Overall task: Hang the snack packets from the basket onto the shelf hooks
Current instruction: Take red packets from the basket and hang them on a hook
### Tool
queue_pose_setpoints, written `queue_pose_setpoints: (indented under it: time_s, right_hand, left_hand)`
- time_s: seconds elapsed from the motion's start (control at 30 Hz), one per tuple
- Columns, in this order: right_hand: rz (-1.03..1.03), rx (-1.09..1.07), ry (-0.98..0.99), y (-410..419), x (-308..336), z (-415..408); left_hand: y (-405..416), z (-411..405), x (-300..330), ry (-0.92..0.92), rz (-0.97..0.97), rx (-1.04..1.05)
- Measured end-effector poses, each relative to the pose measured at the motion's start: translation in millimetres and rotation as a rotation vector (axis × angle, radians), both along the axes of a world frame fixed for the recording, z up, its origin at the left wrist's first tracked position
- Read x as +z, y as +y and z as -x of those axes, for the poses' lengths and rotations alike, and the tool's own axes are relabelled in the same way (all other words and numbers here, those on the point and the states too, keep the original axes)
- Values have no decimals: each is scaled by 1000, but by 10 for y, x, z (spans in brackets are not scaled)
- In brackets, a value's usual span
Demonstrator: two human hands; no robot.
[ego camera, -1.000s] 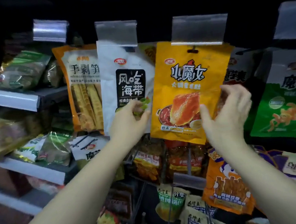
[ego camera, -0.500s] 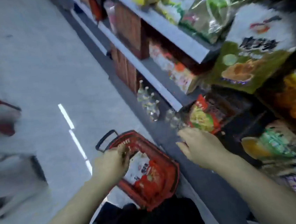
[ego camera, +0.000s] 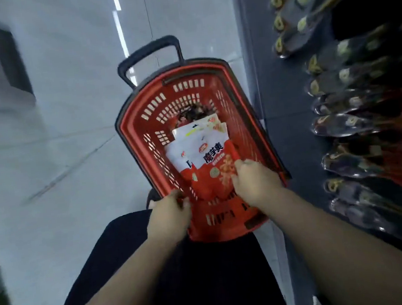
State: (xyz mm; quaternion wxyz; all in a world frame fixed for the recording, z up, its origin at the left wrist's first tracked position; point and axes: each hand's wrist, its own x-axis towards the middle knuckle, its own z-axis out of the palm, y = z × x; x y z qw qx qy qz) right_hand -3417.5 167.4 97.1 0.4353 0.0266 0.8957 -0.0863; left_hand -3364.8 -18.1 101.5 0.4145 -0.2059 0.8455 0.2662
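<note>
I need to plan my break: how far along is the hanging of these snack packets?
Done: nothing hung is visible in this view. In hand: the right hand grips the red-and-white snack packet on top of the pile in the red plastic basket; the left hand is at the basket's near edge. Left: several white packets underneath await hanging.

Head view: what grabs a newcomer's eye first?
The red basket on the pale floor, mid-frame, with red-and-white snack packets stacked inside. Both hands reach into its near end: the right hand lies on the top packet, the left hand is at the near rim; blur hides the exact grip. Along the right edge, rows of clear bottles stand on a dark low shelf.
</note>
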Motion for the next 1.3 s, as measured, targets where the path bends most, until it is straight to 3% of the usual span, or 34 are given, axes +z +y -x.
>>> queue_pose_setpoints:
  time_s: [0.3,0.47,0.53,0.67,0.8,0.97,1.13,1.3]
  right_hand:
    - [39,-291,-212,106,-2191,185]
    - [73,-443,-154,74,-2601,117]
    - [55,-505,-53,70,-2612,123]
    - [104,-544,-67,60,-2531,174]
    - [189,-611,12,59,-2268,219]
    - [333,-811,130,73,-1460,444]
    - [466,-927,305,-34,-36,778]
    - [619,-1020,491,-249,1874,926]
  left_hand:
    - [678,141,-2237,-210,41,345]
    - [654,125,-2575,-155,173,535]
    - [604,86,-2564,-132,188,565]
    - [504,84,-2437,-65,200,612]
    - [372,206,-2237,-7,171,704]
    - [203,623,-1526,189,-95,877]
    - [-12,1168,-169,396,-316,820]
    - [-270,1554,1691,539,-568,714]
